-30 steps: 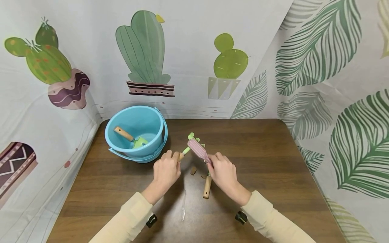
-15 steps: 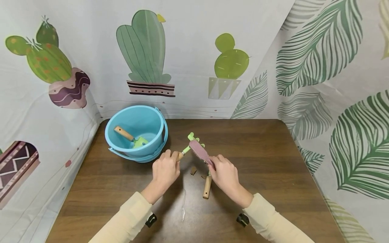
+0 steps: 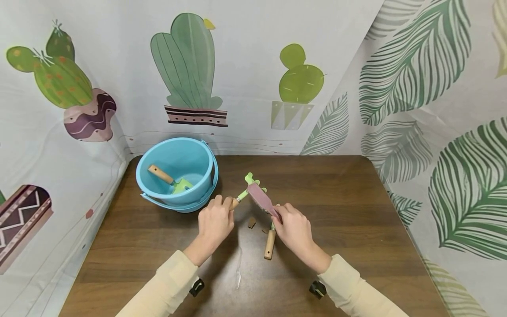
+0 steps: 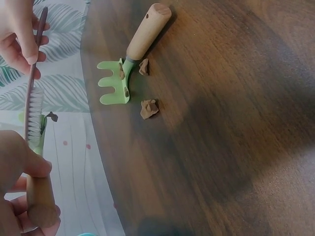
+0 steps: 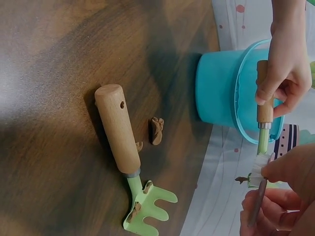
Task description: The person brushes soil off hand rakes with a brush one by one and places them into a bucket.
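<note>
My left hand (image 3: 215, 220) grips the wooden handle of a small hand rake with a light green pronged head (image 3: 249, 178). A pink brush (image 3: 261, 198) is held by its handle in my right hand (image 3: 295, 226). Its white bristles (image 5: 257, 167) lie against the green head, as both wrist views show. A dark brown crumb (image 4: 52, 116) clings to that head. Below on the table lies a second green rake (image 4: 116, 83) with a wooden handle (image 5: 118, 129), brown bits stuck to its prongs. Two brown lumps, the larger one (image 4: 149, 108) blocky, lie beside it.
At the back left of the table (image 3: 336, 185) stands a blue bucket (image 3: 210, 176) with its handle hanging down at the front. Inside it leans a green trowel with a wooden handle (image 3: 161, 174). A patterned cloth (image 3: 245, 66) hangs behind the table.
The brush in my right hand has shifted slightly right and down along the rake head, and its back has tilted. My left hand holds the rake nearly still.
</note>
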Available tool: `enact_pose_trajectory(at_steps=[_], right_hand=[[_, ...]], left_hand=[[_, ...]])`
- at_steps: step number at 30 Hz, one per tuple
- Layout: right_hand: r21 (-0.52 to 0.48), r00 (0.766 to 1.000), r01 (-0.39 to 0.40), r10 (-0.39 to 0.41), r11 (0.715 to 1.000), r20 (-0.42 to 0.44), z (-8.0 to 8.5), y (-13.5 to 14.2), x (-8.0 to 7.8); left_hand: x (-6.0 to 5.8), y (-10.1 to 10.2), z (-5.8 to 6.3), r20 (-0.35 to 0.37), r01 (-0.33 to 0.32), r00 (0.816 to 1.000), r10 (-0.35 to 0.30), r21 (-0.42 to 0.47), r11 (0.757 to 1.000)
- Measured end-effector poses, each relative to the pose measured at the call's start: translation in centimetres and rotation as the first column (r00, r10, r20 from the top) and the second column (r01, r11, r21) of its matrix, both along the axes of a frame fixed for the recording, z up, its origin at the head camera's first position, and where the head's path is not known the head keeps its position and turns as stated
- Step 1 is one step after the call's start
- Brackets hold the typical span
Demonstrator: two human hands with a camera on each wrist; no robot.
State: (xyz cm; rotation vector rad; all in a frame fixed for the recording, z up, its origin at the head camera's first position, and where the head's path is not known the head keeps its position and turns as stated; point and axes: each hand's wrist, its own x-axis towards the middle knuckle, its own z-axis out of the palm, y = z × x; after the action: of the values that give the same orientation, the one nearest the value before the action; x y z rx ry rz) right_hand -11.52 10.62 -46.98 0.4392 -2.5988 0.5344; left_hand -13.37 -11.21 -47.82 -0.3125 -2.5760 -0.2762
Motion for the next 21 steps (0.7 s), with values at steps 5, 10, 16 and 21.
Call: enact_pose_trajectory(at_steps=[5, 10, 16, 21], right_hand=[[0.005, 1.000, 0.006, -0.006, 1.000, -0.005, -0.1, 0.2, 0.1], [0.026, 1.000, 0.010, -0.009, 1.000, -0.002, -0.4, 0.4, 0.2], [0.076, 1.000, 0.011, -0.012, 0.997, 0.013, -0.8, 0.7, 0.5], [0.086, 1.000, 0.011, -0.011, 0.996, 0.008, -1.1, 0.9, 0.6]], left_hand=[[-0.1, 0.0, -0.1, 0.007, -0.007, 1.000, 0.007, 0.000, 1.000], [-0.1, -0.2, 0.0, 0.015, -0.012, 1.000, 0.012, 0.002, 1.000], [-0.4, -0.7, 0.3, 0.016, -0.050, 0.999, 0.049, 0.020, 0.999], [-0.4, -0.9, 0.4, 0.042, -0.056, 0.998, 0.055, 0.031, 0.998]])
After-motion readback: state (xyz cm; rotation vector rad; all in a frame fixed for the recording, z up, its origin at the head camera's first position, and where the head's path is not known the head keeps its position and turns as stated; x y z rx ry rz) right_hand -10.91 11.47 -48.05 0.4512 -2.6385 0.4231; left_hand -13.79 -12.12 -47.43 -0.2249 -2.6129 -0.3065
